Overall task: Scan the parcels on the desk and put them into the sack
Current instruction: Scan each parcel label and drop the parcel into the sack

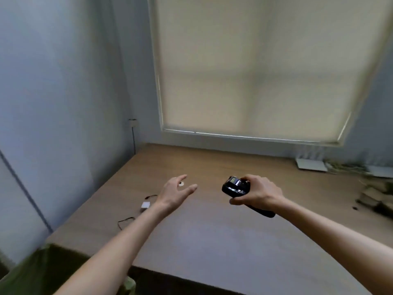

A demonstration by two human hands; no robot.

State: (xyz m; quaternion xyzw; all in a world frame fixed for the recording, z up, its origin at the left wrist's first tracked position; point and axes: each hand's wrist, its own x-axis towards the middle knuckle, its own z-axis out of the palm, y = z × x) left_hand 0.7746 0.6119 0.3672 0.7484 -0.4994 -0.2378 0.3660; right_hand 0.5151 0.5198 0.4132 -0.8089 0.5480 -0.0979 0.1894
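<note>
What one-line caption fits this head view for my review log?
Right hand grips a black handheld scanner above the wooden desk; left hand reaches out open, no parcel in clear view.

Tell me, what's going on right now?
Right hand grips scanner. Left hand open above desk. Blurred heap far right, perhaps parcels.

A small office or spare room set up as a parcel-scanning desk

A wooden desk (pixel 212 231) is pushed into the corner of pale blue walls (pixel 63 81), under a window with a drawn cream roller blind (pixel 255 67). A white router (pixel 311 165) with tangled cables sits at the far right, and a wall socket (pixel 133 122) feeds a cable downward.
</note>
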